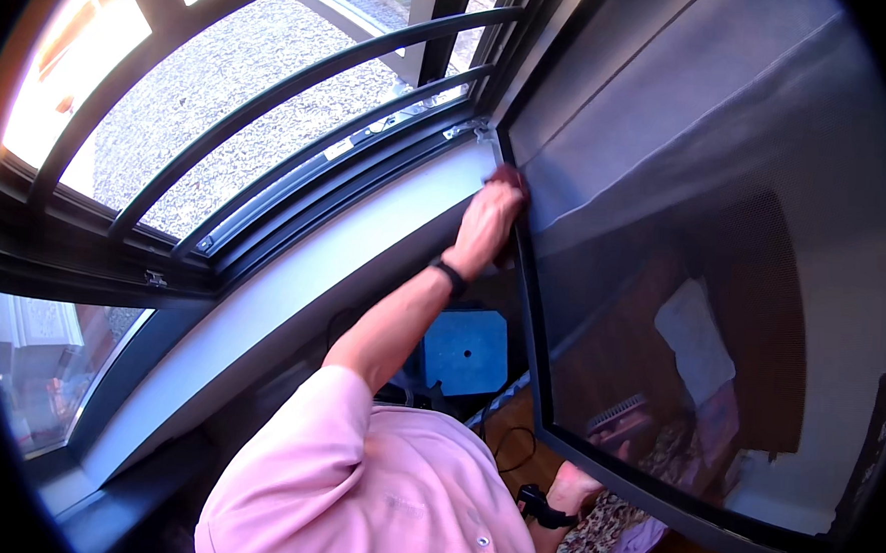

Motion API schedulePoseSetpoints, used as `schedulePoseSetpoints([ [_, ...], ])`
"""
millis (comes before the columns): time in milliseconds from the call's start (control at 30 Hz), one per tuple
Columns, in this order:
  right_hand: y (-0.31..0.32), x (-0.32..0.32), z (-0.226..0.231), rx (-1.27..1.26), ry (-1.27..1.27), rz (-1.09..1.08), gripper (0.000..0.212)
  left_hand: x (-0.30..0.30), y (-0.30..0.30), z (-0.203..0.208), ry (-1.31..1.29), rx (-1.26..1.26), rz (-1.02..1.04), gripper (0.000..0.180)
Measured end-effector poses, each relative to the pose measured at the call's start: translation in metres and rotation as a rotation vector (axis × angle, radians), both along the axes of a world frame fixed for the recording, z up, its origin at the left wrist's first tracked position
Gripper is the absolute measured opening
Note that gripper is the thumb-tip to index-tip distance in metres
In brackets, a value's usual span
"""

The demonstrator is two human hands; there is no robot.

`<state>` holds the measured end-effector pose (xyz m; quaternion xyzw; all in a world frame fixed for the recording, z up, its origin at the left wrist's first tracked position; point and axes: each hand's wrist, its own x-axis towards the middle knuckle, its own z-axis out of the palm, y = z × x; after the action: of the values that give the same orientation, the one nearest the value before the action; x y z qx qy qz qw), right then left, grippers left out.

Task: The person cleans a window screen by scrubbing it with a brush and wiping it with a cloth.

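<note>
My left hand (488, 219) is closed on a dark red cloth (509, 176) and presses it to the upper side edge of a black-framed glass window sash (535, 341), close to the hinge corner. The sash stands swung inward on my right. Down at its bottom rail, my right hand (575, 480) grips the frame, with its fingers mostly hidden behind the rail. A black band circles the left wrist, and a black watch-like device is on the right one.
Curved dark bars (303, 79) cross the window opening, with gravel (242, 96) outside. A white sill (335, 241) runs below it. Under my left arm sits a blue square stool-like top (466, 352). A dark cable (516, 446) and leopard-print fabric (589, 545) lie near my right arm.
</note>
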<state>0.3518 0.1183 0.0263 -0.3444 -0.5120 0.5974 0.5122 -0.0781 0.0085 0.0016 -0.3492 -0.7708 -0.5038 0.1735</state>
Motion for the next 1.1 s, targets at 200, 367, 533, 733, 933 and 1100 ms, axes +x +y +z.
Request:
schedulePoseSetpoints([
  [200, -0.008, -0.007, 0.005, 0.085, -0.073, -0.051, 0.050, -0.001, 0.019, -0.005, -0.024, 0.123, 0.162, 0.014],
  [367, 0.002, 0.001, 0.000, 0.368, -0.362, -0.069, 0.049, 0.112, 0.010, 0.009, -0.368, 0.189, -0.091, 0.014],
  [533, 0.011, 0.003, 0.005, -0.114, 0.048, 0.029, 0.048, 0.027, 0.028, 0.012, -0.285, 0.358, 0.117, 0.012],
  [733, -0.005, -0.004, 0.000, 0.148, -0.143, -0.038, 0.049, 0.044, 0.049, 0.036, -0.458, 0.460, 0.259, 0.013],
  [933, 0.004, -0.004, 0.007, -0.020, 0.146, 0.069, 0.053, 0.098, 0.053, 0.029, -0.445, 0.600, 0.077, 0.010],
  [1100, -0.001, -0.007, 0.001, -0.088, 0.114, 0.026, 0.053, -0.013, 0.061, 0.049, -0.584, 0.603, 0.396, 0.019],
])
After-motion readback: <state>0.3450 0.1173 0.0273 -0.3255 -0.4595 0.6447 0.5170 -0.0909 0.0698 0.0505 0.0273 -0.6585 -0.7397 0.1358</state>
